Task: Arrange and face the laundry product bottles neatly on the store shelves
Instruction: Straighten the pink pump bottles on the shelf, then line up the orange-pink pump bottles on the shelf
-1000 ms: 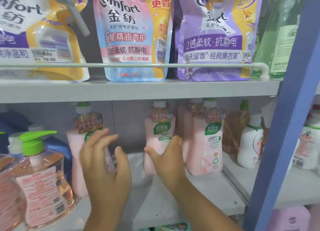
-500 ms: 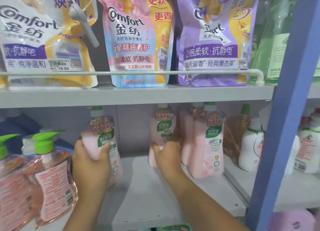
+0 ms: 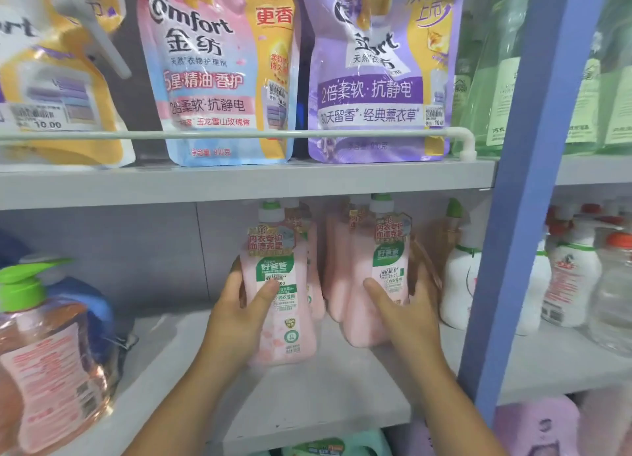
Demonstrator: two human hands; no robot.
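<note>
Pink laundry bottles with green labels and white caps stand on the grey middle shelf (image 3: 307,397). My left hand (image 3: 236,318) grips one pink bottle (image 3: 278,301) from its left side, label facing me, held at the shelf's middle. My right hand (image 3: 407,312) wraps around a second pink bottle (image 3: 383,284) just to the right, thumb across its front. Two more pink bottles stand behind these, partly hidden.
Comfort refill pouches (image 3: 219,72) sit on the upper shelf behind a white rail (image 3: 239,134). An orange pump bottle (image 3: 44,353) stands front left, with blue jugs behind it. White bottles (image 3: 458,284) stand right, beside a blue upright post (image 3: 523,216).
My left hand has carried its pink bottle rightward from the shelf's left part to beside the others. My right hand has left the middle bottle and taken hold of the right front one.
</note>
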